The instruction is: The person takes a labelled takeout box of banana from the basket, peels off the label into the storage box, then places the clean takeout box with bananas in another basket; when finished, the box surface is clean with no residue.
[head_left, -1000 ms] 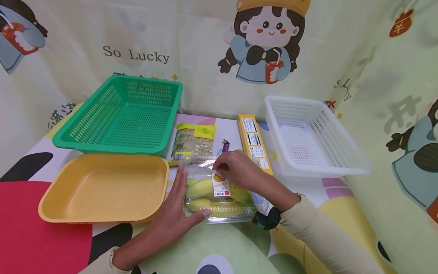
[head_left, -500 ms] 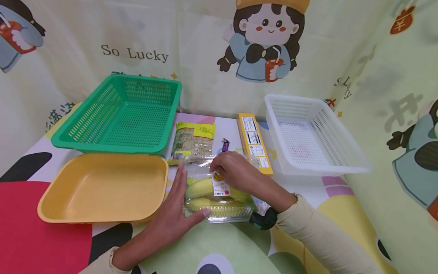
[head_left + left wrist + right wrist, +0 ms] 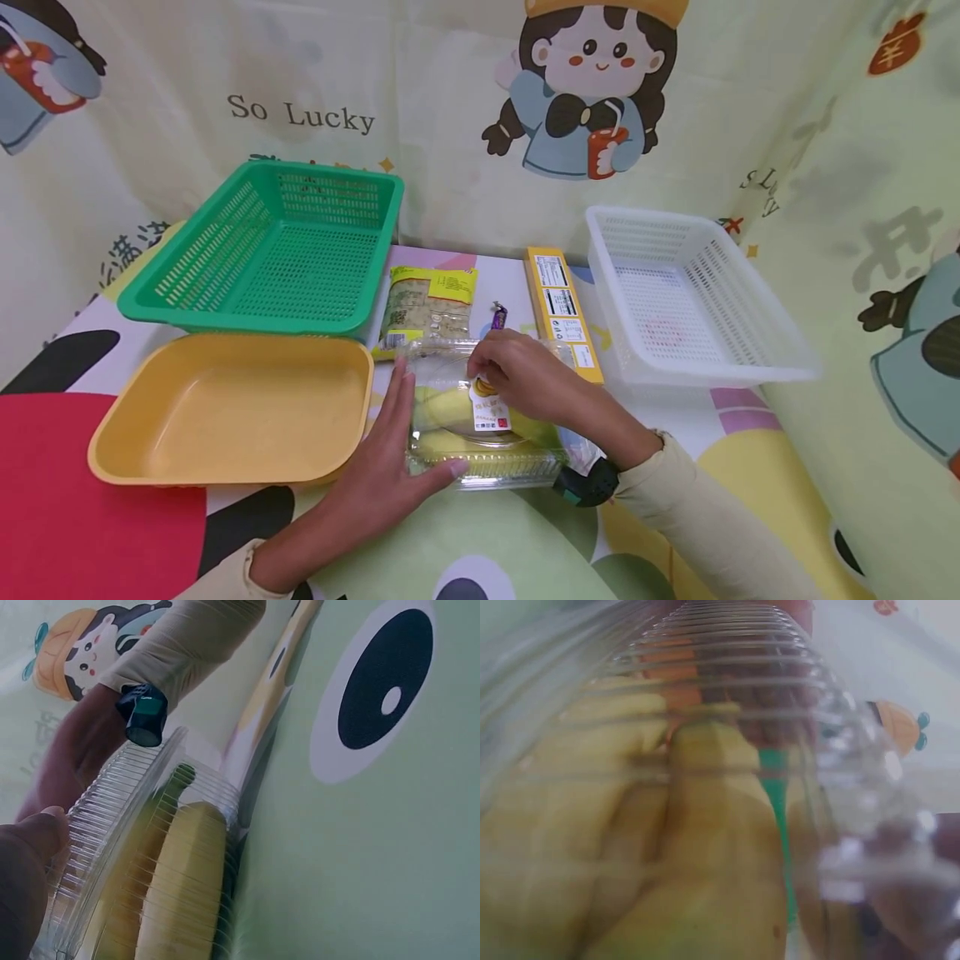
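"So Lucky" backdrop (image 3: 300,117), labelled banana box (image 3: 487,421)

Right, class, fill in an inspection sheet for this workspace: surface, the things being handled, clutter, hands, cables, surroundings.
Surface: table under a cartoon-print cloth in green, red, black and yellow.
Things handled: clear plastic box of yellow bananas, lid down, white label on top.
Clutter: green basket, yellow tray, white basket, green snack packet, long yellow box, small purple wrapper.
Hands: left hand lies flat against the box's left side, thumb at the front edge; right hand rests on the lid, fingers curled at the label.
Cables: nothing seen.
Surroundings: cartoon curtain reading "So Lucky" behind and to the right.
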`<action>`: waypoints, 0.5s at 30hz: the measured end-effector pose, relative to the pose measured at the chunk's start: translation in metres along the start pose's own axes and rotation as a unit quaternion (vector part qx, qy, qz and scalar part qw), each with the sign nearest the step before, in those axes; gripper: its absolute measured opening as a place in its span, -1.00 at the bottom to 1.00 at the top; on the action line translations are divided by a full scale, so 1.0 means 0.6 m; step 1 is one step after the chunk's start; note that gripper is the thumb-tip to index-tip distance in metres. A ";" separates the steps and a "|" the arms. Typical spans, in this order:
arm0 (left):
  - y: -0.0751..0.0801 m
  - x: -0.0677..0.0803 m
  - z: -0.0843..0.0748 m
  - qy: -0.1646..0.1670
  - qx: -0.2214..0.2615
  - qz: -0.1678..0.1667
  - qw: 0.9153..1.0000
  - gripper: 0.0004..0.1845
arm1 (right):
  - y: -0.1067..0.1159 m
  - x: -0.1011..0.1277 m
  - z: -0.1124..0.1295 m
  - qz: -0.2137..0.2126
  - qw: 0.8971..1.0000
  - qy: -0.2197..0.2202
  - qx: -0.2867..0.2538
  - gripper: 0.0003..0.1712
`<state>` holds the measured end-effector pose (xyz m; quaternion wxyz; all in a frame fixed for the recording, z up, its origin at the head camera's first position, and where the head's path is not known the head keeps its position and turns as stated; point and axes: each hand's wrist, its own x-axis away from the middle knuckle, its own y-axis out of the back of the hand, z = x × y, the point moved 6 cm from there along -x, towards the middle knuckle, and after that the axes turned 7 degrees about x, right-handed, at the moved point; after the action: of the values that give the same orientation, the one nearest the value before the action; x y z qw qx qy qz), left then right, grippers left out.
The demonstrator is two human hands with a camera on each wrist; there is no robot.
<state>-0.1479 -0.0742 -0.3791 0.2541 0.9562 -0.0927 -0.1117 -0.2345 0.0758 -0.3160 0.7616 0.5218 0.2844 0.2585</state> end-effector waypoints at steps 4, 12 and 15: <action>0.000 0.000 -0.003 -0.002 -0.002 -0.003 1.000 0.22 | 0.006 0.004 -0.005 -0.003 1.000 -0.027 0.006 -0.86; 0.000 0.000 -0.004 -0.002 -0.010 -0.007 1.000 0.22 | 0.007 0.004 -0.018 0.016 0.998 -0.064 0.006 -0.98; 0.000 0.001 -0.003 -0.003 -0.012 -0.009 1.000 0.22 | 0.003 0.001 -0.020 0.024 0.997 -0.073 -0.010 -0.95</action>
<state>-0.1471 -0.0732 -0.3778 0.2643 0.9535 -0.0836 -0.1181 -0.2428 0.0842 -0.3180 0.7790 0.5382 0.2132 0.2410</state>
